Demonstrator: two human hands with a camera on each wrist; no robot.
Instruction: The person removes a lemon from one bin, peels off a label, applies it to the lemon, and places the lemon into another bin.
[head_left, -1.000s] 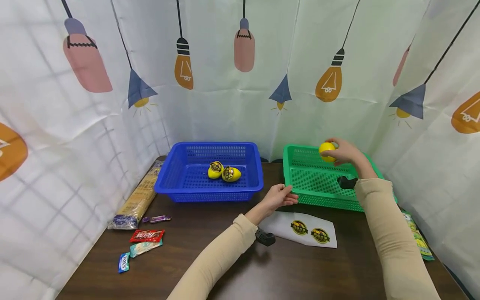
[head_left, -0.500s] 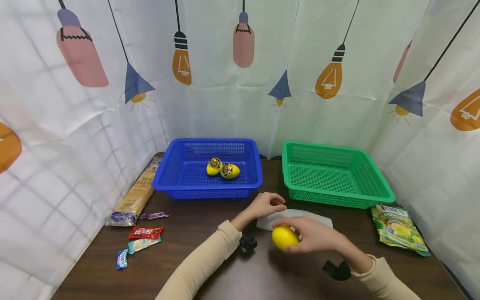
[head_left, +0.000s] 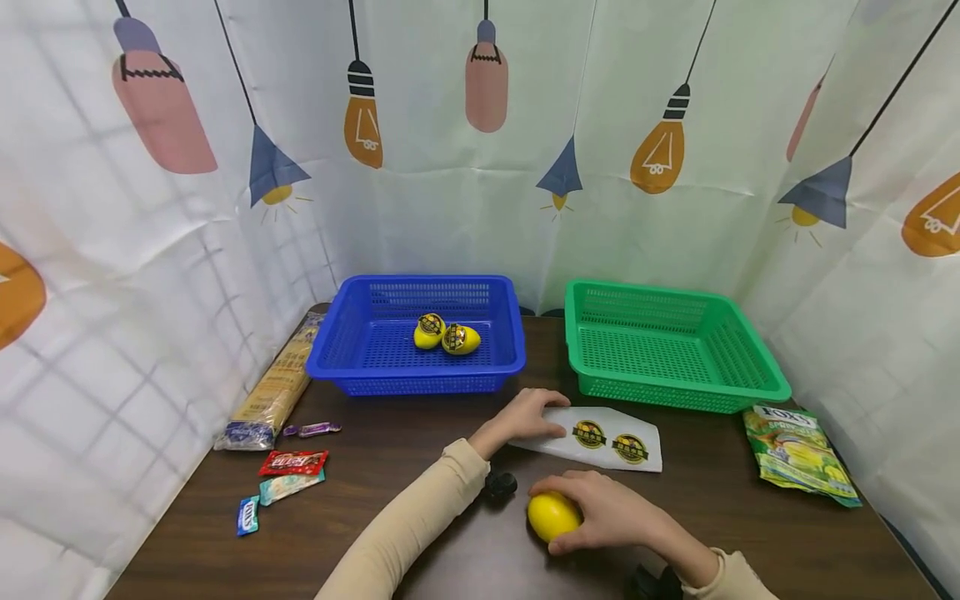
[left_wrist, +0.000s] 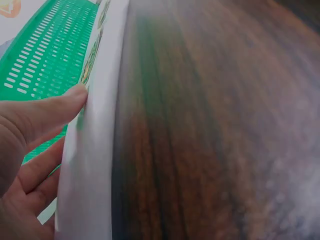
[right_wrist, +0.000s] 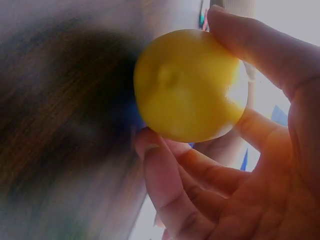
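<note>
My right hand (head_left: 600,510) holds a smooth yellow lemon (head_left: 553,517) close over the front of the dark table. In the right wrist view, thumb and fingers curve round the lemon (right_wrist: 190,85), its small nub facing the camera. Farther up the table, my left hand (head_left: 522,414) rests at the left end of a white sticker sheet (head_left: 645,462). Two round black-and-gold stickers show on the sheet's right part. Seen from the left wrist, the thumb touches the sheet (left_wrist: 92,165), and the other fingers lie spread apart from it at the far edge.
A blue basket (head_left: 427,385) at the back holds two lemons (head_left: 459,340) with black-and-gold stickers. Right of it stands a green basket (head_left: 675,396). A FOX'S bag (head_left: 802,458) lies at the right; small wrapped sweets (head_left: 294,462) and a long tan packet (head_left: 273,392) are on the left.
My right hand has carried the lemon from over the green basket down to the near table. The left hand has left that basket's corner and come down on the sticker sheet.
</note>
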